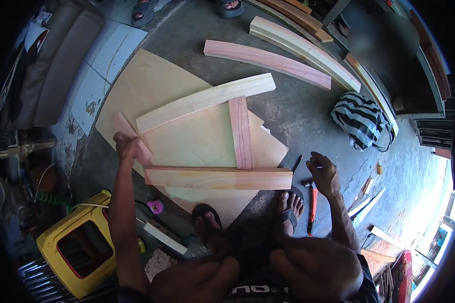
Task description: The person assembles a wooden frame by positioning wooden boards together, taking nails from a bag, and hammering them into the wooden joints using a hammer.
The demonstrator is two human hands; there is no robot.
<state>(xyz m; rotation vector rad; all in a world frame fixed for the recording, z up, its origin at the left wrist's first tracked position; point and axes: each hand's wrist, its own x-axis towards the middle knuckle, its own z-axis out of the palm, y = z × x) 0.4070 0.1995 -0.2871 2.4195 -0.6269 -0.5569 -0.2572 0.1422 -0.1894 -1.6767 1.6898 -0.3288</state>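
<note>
Head cam: my L hand (127, 146)'s clamped on a short pink block (122, 124), prob. to steady it by the L ends of the near beam (217, 179) and far beam (207, 101). Crosspiece (241, 132) sits btwn them, likely as spacer; plywood sheet (156, 73) beneath, prob. as flat base. R hand (322, 174)'s half-curled nr the hammer (313, 209), well apart from the block; can't tell if it grips anything.

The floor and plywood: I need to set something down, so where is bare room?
Bare plywood lies framed by four wooden pieces; bare floor between the plywood's right corner, the striped bag and the right hand. Crowded: around the hammer and right foot, near the tape measure.
</note>
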